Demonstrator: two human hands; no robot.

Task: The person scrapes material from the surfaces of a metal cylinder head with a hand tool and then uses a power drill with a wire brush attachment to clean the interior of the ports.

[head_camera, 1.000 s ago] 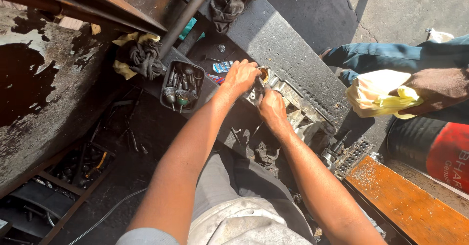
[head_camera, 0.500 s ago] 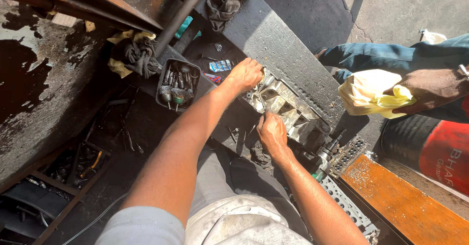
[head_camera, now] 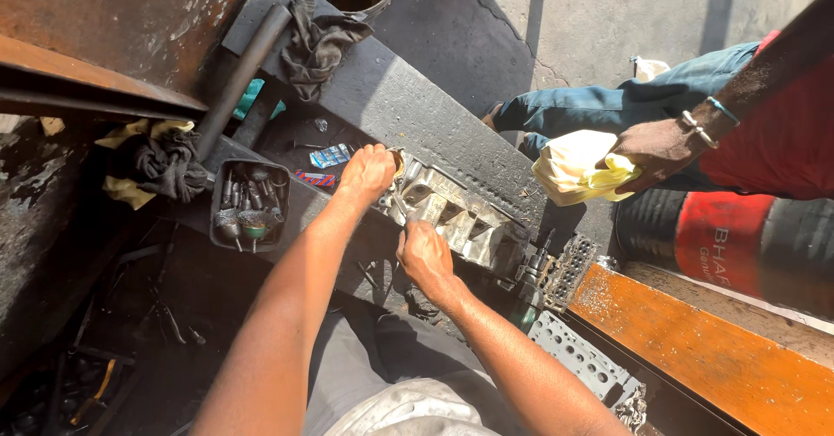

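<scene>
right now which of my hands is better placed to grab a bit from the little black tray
Left, probably. Your left hand rests on the near end of the metal engine part, on the side toward the black tray of bits. Your right hand is farther away and closed around a thin tool.

Outdoor workshop yard, hard sunlight coming in and throwing sharp shadows. Cracked grey concrete floor (head_camera: 608, 19) is showing at 1 o'clock, with a long shadow stripe running across it. A rusty steel beam (head_camera: 104, 45) is lying across 10 to 11 o'clock, brown and pitted. A dark, greasy slab is serving as the desk (head_camera: 417, 106), running diagonally from 12 toward 3 o'clock. An orange-painted metal surface (head_camera: 721, 358) is sitting at 4 to 5 o'clock, chipped. A red and black drum (head_camera: 747, 245) is lying at 3 o'clock. Ground at 8 o'clock is sitting in deep shade, oily and cluttered.
</scene>
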